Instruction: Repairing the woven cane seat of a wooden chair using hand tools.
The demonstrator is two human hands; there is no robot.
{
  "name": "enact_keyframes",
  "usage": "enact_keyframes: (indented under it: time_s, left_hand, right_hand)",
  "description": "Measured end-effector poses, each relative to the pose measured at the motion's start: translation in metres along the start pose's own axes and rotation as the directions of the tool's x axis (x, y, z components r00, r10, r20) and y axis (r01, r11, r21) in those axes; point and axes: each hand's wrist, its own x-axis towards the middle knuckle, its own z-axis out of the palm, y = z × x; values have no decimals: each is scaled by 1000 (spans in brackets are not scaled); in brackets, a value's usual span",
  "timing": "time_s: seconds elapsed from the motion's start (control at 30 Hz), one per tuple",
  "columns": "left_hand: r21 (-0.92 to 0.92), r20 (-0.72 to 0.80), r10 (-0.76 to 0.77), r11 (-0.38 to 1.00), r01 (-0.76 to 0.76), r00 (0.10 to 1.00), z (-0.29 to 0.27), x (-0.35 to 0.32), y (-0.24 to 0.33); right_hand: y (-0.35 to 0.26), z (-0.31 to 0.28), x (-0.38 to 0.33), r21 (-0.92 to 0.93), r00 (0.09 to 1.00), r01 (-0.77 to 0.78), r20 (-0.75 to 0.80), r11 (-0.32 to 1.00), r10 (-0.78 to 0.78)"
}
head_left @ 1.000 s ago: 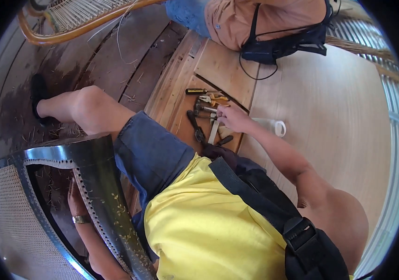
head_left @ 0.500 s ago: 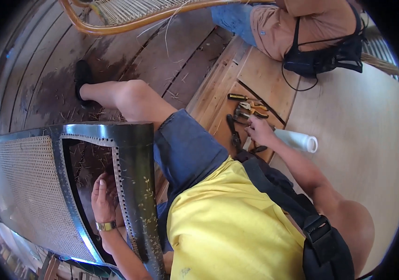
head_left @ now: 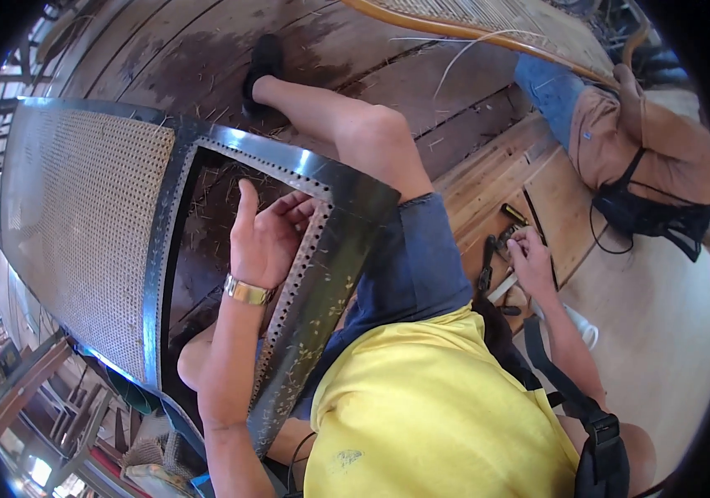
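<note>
Steady the black chair frame (head_left: 322,274) with the left hand (head_left: 265,236), fingers loosely curled on its perforated rail. Right hand (head_left: 531,259) among the hand tools (head_left: 496,249); grip unclear, so pick one cleanly.

The chair frame (head_left: 334,274) is glossy black, edged with a row of small pale holes; its woven cane panel (head_left: 81,224) is tan — a fine mesh pattern; the shirt (head_left: 438,407) is bright yellow; the shorts (head_left: 421,257) are denim blue; the wristwatch (head_left: 247,291) is gold; the floorboards (head_left: 164,50) are dark brown — paler planks (head_left: 488,178) lie at right.
</note>
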Motion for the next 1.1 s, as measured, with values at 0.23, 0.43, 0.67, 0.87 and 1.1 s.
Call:
enact_keyframes:
  time_s: [0.23, 0.43, 0.67, 0.87, 1.1]
  left_hand:
    - [518, -204, 40, 852, 73, 978, 16, -2, -8]
    - [188, -93, 26, 982, -8, 995, -12, 15, -11]
    - [22, -283, 218, 975, -220, 934, -26, 36, 2]
    - [517, -500, 706, 708, -481, 502, -72, 53, 65]
    - [971, 229, 803, -150, -186, 549, -50, 37, 77]
  right_hand:
    - [-46, 13, 34, 148, 999, 2, 36, 989, -8]
    - [-97, 27, 46, 180, 992, 101, 53, 978, -112]
    - [-112, 37, 54, 221, 982, 167, 54, 961, -183]
    - [-92, 37, 57, 230, 988, 144, 20, 963, -152]
    - [-94, 45, 66, 233, 991, 104, 54, 967, -120]
